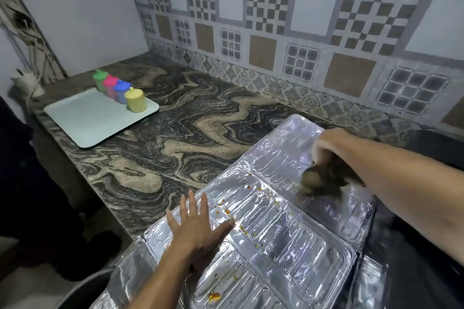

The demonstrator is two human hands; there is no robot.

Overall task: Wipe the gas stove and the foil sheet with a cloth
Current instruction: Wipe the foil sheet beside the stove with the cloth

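- Left hand (198,231), lower centre: fingers straight and spread, palm pressing flat on the foil sheet (288,241).
- Foil sheet covers lower right of frame, lying on the marbled bench (190,123); orange food specks across its middle.
- Right hand (329,148), right of centre, blurred: fingers curled around a dark cloth (324,180) touching the foil.
- Upper left: pale tray (85,118) carrying four coloured lidded cups (135,99).

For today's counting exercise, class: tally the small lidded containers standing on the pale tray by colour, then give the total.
Green lidded container: 1
Pink lidded container: 1
Blue lidded container: 1
Yellow lidded container: 1
Total: 4, all in a row along the far edge of the pale tray.
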